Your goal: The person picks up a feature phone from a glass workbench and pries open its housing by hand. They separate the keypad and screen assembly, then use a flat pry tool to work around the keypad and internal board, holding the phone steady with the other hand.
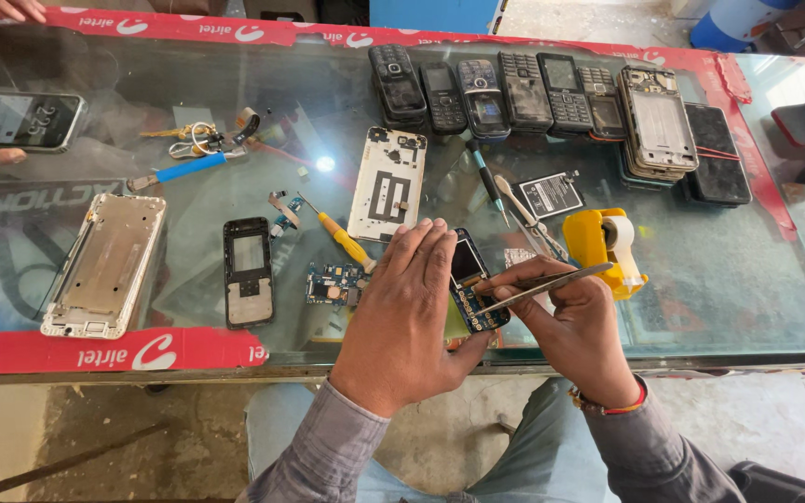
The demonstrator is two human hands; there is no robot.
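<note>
Phone board [470,291] stripped of casing, gripped in left hand [402,307]; right hand [570,321] pinches tweezers [552,282] at board. Casing [248,270] lies apart on table [747,279]; reassembly undone.

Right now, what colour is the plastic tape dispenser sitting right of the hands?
Yellow; the plastic tape dispenser holds a white roll, seen best in the head view.

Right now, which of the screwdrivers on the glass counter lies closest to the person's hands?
The yellow-handled screwdriver: its handle ends right beside the left hand. The blue-handled one lies far off to the left, and the dark green-tipped one sits farther up the glass counter.
</note>
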